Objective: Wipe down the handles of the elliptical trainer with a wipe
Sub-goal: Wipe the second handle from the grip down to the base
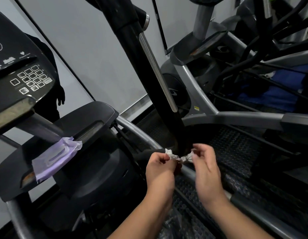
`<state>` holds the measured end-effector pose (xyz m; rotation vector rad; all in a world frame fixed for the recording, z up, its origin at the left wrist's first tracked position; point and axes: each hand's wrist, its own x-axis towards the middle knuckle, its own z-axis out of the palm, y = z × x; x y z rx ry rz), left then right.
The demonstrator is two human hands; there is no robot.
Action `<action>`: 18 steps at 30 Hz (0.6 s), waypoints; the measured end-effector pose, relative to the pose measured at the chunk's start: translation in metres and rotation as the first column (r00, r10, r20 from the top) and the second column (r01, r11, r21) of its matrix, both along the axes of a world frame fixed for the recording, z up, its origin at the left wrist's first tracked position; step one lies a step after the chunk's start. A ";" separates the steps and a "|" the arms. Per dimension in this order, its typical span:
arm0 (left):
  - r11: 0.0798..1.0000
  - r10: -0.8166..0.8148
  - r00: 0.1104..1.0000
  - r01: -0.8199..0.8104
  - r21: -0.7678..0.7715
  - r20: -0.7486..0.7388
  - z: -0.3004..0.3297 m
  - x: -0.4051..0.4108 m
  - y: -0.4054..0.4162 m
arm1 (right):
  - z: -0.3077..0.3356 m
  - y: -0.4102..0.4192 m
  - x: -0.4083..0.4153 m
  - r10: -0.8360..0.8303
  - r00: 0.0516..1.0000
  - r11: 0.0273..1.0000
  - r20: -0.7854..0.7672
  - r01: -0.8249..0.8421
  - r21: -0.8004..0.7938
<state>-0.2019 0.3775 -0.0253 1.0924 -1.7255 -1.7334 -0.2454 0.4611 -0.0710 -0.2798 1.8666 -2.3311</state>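
A crumpled white wipe [180,156] is stretched between my two hands, low in the middle of the head view. My left hand [159,167] pinches its left end and my right hand [206,167] pinches its right end. The wipe sits just in front of the lower end of the long black elliptical handle [141,66], which rises toward the top and carries a silver sensor strip [156,71]. A purple pack of wipes [55,158] lies on the black console tray [94,118] at the left.
The console keypad [29,79] is at the upper left. Grey frame tubes [137,133] run under my hands. A second elliptical [193,75] stands at the right, black textured floor mat [236,149] beneath, and a pale wall behind.
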 end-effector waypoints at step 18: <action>0.983 -0.165 0.986 0.167 -0.078 0.031 0.003 0.014 -0.005 | -0.007 -0.031 -0.003 -0.034 0.954 0.987 0.297 0.079 -0.141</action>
